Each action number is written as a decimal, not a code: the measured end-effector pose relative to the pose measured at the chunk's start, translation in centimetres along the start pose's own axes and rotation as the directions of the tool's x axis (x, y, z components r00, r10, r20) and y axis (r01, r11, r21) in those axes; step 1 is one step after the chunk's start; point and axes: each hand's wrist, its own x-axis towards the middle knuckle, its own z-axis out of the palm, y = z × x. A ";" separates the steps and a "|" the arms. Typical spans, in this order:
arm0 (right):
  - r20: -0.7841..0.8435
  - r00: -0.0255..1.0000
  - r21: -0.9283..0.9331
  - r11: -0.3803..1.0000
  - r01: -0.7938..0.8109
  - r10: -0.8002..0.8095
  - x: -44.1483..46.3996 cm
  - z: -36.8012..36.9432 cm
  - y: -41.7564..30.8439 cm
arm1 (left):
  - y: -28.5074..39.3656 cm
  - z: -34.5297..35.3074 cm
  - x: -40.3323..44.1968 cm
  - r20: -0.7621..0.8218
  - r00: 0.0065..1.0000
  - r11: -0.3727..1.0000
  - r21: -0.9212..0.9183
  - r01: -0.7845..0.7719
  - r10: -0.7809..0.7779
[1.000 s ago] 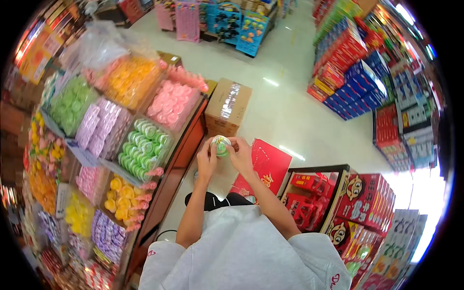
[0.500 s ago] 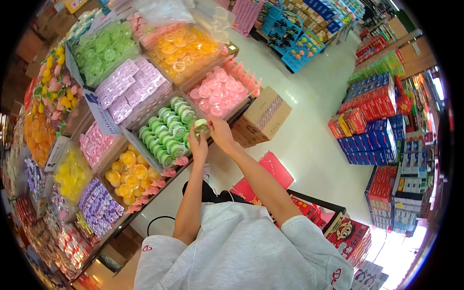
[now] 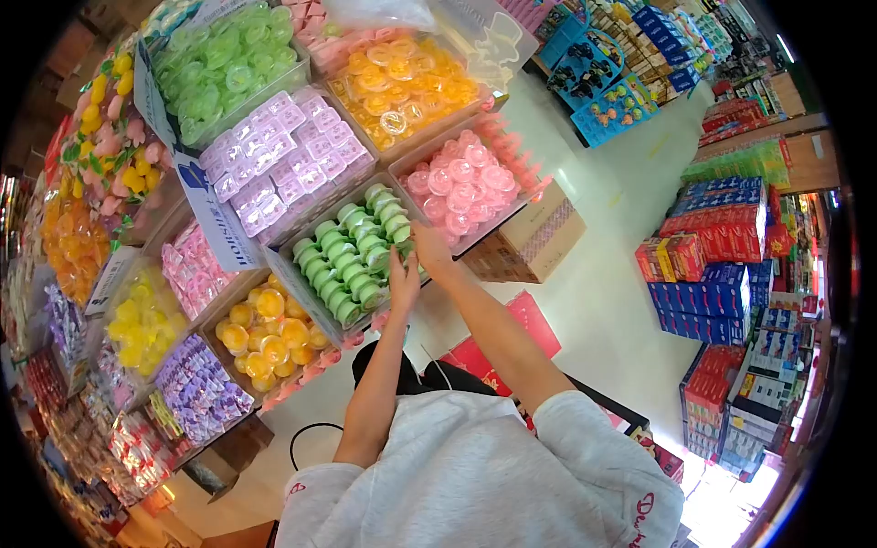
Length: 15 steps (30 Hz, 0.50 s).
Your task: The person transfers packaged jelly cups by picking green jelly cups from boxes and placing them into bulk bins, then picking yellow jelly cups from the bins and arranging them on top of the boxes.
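Note:
Both hands meet at the right-hand corner of a bin (image 3: 283, 265) holding green-lidded jelly cups (image 3: 343, 260), which lie on their sides in tight rows. My left hand (image 3: 403, 283) and my right hand (image 3: 431, 252) close around a small green cup (image 3: 405, 247) at the end of the rows. My fingers cover most of that cup. Beyond my right hand is a bin of pink cups (image 3: 466, 183). Nearer my left forearm sits a bin of orange-yellow cups (image 3: 272, 333).
Bins of purple packs (image 3: 283, 151), orange cups (image 3: 393, 87) and green cups (image 3: 228, 68) stand farther back. A cardboard box (image 3: 530, 239) sits on the floor beside the display. Stacked red and blue cartons (image 3: 713, 247) stand across the aisle.
My hands and the green cup have come down from just above the bin's corner to the end of the rows. The camera view has shifted, so the bins appear larger and farther right.

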 end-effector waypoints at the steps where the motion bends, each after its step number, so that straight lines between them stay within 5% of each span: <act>1: 0.006 1.000 0.002 1.000 -0.001 0.001 0.0 0.2 -0.1 | -0.1 0.0 0.0 0.041 0.999 0.999 0.047 0.001 -0.003; 8: -0.151 0.988 -0.065 0.997 0.028 -0.038 -0.7 1.9 0.6 | 0.6 -0.6 0.1 -0.109 0.989 0.988 0.108 0.112 -0.100; 15: -0.138 0.987 0.037 0.995 0.091 -0.085 -2.4 1.9 -0.1 | -2.8 -0.1 1.3 -0.156 0.988 0.999 0.027 0.022 -0.017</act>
